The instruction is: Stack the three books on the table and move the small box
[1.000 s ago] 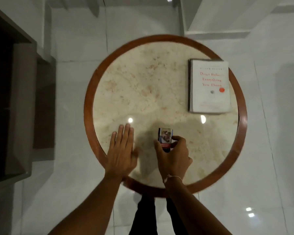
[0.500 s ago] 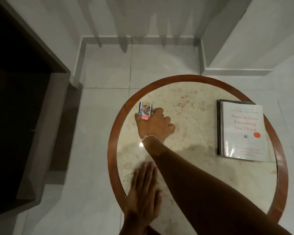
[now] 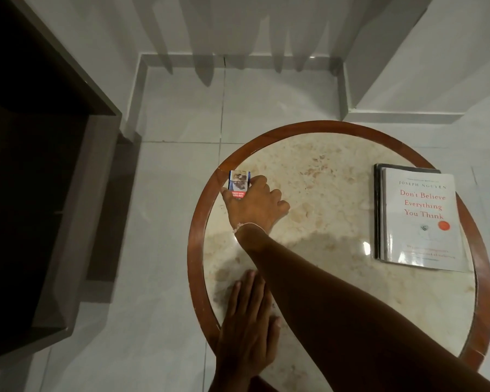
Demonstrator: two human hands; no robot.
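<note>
A round marble table (image 3: 337,171) with a brown wooden rim fills the lower right. My right hand (image 3: 256,206) reaches across it and grips a small blue-and-white box (image 3: 239,183) at the table's far left edge, next to the rim. Flat on the marble near the front left rim lies my left hand (image 3: 248,323), fingers together and holding nothing. A stack of books (image 3: 417,219) rests at the right side; the top one is white with red lettering, and darker edges of books beneath show along its left side.
Dark wooden furniture (image 3: 40,193) stands on the left, close to the table. White floor tiles (image 3: 178,131) and a stepped white wall base (image 3: 238,60) lie beyond the table. My right forearm (image 3: 337,301) crosses the table's near half.
My right hand has carried the small box from the near middle of the table out to its far left edge. The left hand has stayed flat on the marble. The view has tilted up.
</note>
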